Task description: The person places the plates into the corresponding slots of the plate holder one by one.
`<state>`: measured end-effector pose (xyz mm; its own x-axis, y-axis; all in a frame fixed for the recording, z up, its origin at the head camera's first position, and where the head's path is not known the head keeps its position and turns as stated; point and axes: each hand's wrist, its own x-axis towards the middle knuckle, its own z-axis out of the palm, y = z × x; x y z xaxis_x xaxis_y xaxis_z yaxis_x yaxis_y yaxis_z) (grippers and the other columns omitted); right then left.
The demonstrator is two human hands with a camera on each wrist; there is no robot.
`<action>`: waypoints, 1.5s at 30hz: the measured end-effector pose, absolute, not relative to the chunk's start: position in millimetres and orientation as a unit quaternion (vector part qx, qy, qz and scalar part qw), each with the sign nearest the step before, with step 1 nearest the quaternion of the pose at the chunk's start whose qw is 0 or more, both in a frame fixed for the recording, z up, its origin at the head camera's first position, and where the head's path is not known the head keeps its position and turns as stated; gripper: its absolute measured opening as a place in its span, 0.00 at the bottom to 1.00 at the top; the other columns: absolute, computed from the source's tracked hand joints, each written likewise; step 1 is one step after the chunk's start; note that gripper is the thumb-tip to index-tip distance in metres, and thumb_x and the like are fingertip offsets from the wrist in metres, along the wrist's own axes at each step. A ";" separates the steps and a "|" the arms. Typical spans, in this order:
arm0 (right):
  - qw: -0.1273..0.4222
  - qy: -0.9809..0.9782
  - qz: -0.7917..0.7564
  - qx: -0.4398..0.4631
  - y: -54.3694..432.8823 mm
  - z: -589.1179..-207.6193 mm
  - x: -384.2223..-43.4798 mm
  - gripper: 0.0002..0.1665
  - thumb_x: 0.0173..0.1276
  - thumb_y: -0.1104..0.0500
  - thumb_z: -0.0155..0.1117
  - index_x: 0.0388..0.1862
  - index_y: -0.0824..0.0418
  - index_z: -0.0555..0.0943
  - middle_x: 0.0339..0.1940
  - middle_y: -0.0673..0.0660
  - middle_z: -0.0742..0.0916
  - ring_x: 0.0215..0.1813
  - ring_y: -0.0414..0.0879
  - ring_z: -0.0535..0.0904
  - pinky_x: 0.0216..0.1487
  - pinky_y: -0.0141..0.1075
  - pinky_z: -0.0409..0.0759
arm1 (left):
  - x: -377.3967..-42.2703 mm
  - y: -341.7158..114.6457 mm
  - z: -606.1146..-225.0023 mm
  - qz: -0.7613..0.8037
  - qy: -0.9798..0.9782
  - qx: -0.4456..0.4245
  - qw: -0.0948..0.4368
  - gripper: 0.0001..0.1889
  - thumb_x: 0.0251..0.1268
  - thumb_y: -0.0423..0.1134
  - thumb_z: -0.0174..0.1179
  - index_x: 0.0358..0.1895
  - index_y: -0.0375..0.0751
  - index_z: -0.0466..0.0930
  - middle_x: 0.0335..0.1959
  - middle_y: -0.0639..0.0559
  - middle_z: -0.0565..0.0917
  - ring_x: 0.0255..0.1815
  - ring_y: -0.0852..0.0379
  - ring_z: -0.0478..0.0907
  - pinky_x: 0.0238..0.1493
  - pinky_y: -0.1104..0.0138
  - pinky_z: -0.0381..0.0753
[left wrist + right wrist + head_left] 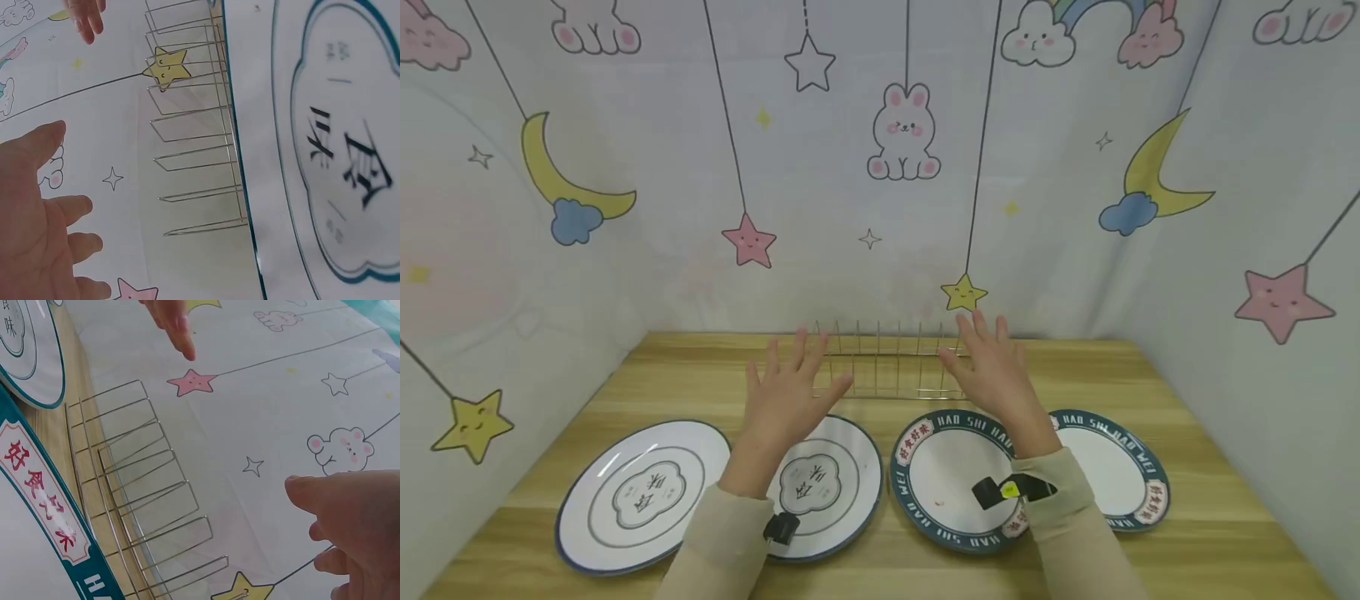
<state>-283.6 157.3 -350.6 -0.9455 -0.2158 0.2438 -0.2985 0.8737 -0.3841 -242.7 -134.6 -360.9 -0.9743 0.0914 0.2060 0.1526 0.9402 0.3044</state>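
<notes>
My left hand point(786, 404) hangs over the table with fingers spread and holds nothing. Behind and below it lies a white plate with a blue rim point(846, 500), partly covered by my wrist. My right hand point(996, 375), fingers also spread and nothing in them, is raised above a white plate with a green lettered rim point(955, 467). Between and beyond both hands stands a wire plate rack point(887, 367), whose upright wires show no plates between them. In the right wrist view the rack point(144, 487) is beside the green-rimmed plate point(44, 500).
A second blue-rimmed plate point(625, 533) lies at the left, and a second green-rimmed plate point(1112, 475) at the right, partly behind my right forearm. The wooden table point(700, 375) ends at a white printed curtain point(835, 167) that wraps the back and both sides.
</notes>
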 end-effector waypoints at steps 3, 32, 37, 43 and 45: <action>0.109 -0.959 0.230 0.129 162.3 -352.6 -286.7 0.44 0.77 0.38 0.48 0.81 0.59 0.52 0.80 0.63 0.52 0.78 0.68 0.34 0.70 0.71 0.38 | -238.1 -139.9 -366.3 -0.154 -0.982 -0.060 0.088 0.47 0.64 0.79 0.32 0.80 0.57 0.45 0.81 0.48 0.42 0.78 0.34 0.29 0.68 0.33 0.22; 0.107 -0.921 0.373 0.021 191.3 -366.2 -304.6 0.30 0.76 0.46 0.54 0.65 0.68 0.75 0.61 0.66 0.80 0.58 0.62 0.77 0.55 0.55 0.80 | -181.2 -208.8 -359.2 -0.219 -0.971 -0.056 0.078 0.47 0.67 0.72 0.44 0.81 0.47 0.45 0.80 0.40 0.46 0.76 0.28 0.41 0.64 0.26 0.49; 0.106 -0.922 0.372 0.022 191.8 -366.2 -307.3 0.26 0.76 0.48 0.55 0.60 0.67 0.79 0.58 0.66 0.82 0.60 0.62 0.77 0.58 0.55 0.79 | -169.6 -222.3 -366.3 -0.239 -0.967 -0.038 0.076 0.47 0.68 0.69 0.49 0.80 0.46 0.44 0.80 0.41 0.45 0.76 0.28 0.41 0.65 0.27 0.48; 0.102 -0.919 0.380 0.020 191.7 -369.3 -308.5 0.24 0.76 0.48 0.56 0.57 0.67 0.81 0.56 0.66 0.84 0.58 0.61 0.78 0.57 0.55 0.79 | -159.1 -241.9 -369.5 -0.270 -0.959 -0.027 0.085 0.47 0.69 0.66 0.51 0.81 0.45 0.43 0.80 0.39 0.45 0.75 0.26 0.39 0.65 0.27 0.46; 0.102 -0.919 0.381 0.022 191.5 -370.9 -308.2 0.24 0.76 0.49 0.56 0.56 0.67 0.81 0.56 0.66 0.84 0.58 0.61 0.78 0.57 0.54 0.79 | -155.6 -249.0 -370.4 -0.276 -0.957 -0.026 0.088 0.46 0.70 0.65 0.51 0.80 0.44 0.42 0.80 0.38 0.45 0.75 0.26 0.39 0.65 0.27 0.47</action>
<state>-308.2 191.5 -370.9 -0.9783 0.0377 0.2040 -0.1178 0.7086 -0.6957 -155.6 -249.0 -370.4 -0.9832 0.0004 0.1828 0.0978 0.8461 0.5241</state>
